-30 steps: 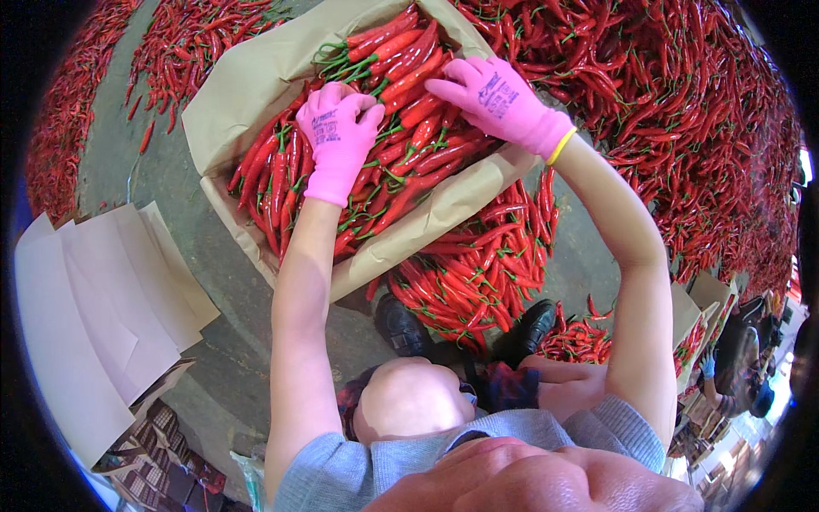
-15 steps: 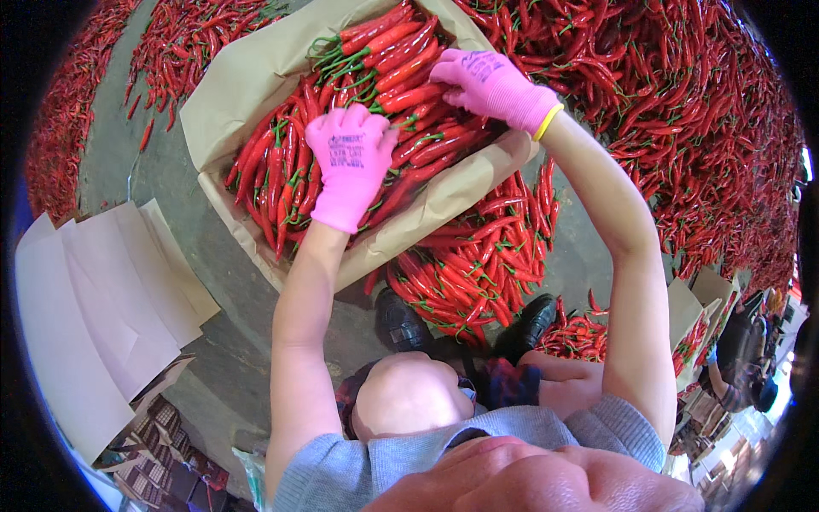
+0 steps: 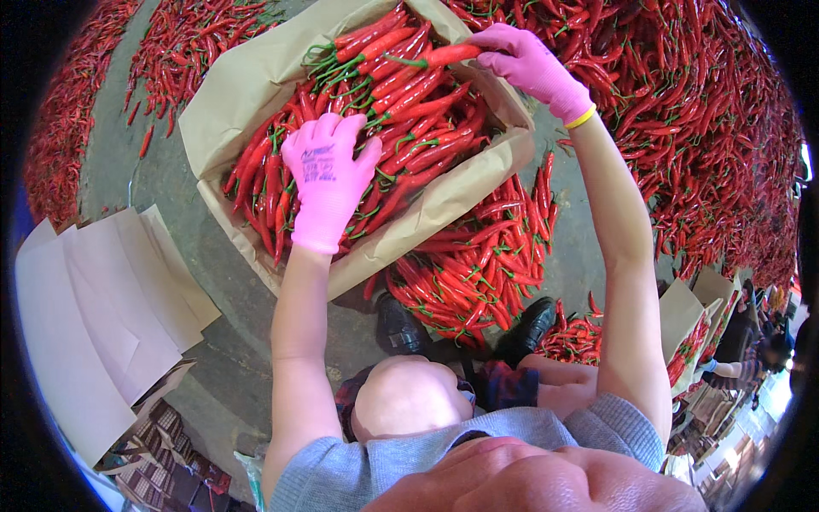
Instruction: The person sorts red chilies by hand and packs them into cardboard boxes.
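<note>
Over the box (image 3: 444, 200), right hand (image 3: 529, 64) pinches a chilli (image 3: 444, 55) lying crosswise.

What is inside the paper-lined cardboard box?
The box holds red chillies with green stems. The left hand rests on them; the right hand holds one. Lower layers and the box bottom are covered.

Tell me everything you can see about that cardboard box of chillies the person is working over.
The cardboard box is plain brown, open-topped and lined with tan paper that folds over its rim. It sits on the grey floor beside a loose pile of chillies and is packed with long red chillies lying roughly parallel, green stems together. The left hand, in a pink glove, presses flat on them; the right hand pinches one chilli at the far edge.
</note>
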Demonstrator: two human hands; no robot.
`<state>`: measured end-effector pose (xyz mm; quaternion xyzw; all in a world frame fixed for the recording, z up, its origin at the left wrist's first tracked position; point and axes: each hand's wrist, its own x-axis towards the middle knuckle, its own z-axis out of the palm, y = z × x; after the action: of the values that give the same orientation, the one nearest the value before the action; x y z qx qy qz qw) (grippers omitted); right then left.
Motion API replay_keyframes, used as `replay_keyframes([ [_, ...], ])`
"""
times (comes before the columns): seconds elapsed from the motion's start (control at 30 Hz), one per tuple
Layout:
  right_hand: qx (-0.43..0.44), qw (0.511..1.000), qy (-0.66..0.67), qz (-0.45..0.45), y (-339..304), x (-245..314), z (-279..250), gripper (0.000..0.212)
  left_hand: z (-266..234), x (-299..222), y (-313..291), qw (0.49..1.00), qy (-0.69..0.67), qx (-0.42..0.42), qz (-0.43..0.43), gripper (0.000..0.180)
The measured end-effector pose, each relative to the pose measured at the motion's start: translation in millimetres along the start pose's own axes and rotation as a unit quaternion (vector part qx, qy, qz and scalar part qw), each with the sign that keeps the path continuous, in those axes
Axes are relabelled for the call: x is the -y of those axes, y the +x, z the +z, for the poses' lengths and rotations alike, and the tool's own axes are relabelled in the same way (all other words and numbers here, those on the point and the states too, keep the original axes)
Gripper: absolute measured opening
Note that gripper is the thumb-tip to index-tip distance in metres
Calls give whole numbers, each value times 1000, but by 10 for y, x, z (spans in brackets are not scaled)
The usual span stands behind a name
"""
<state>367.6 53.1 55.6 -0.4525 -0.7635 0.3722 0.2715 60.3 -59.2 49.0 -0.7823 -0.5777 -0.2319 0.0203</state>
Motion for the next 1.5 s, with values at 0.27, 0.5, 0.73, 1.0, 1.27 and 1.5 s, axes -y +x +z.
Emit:
replay_keyframes([
  [0.27,-125,986,105,12,640,250,169,28,189,209,515,990,19,-140,27,32],
  [0.5,-66,990,122,5,874,226,244,28,445,594,770,990,91,-71,82,18],
  [0.73,-64,997,3,-48,1051,168,433,24,228,425,751,989,72,-99,83,18],
  [1.0,-31,987,-133,80,900,65,563,32,400,627,830,991,96,-71,65,13],
  [1.27,-103,995,4,-4,787,142,422,23,313,563,840,984,108,-82,114,11],
  [1.5,2,996,-22,-86,906,116,370,22,244,618,672,995,15,-97,17,16],
])
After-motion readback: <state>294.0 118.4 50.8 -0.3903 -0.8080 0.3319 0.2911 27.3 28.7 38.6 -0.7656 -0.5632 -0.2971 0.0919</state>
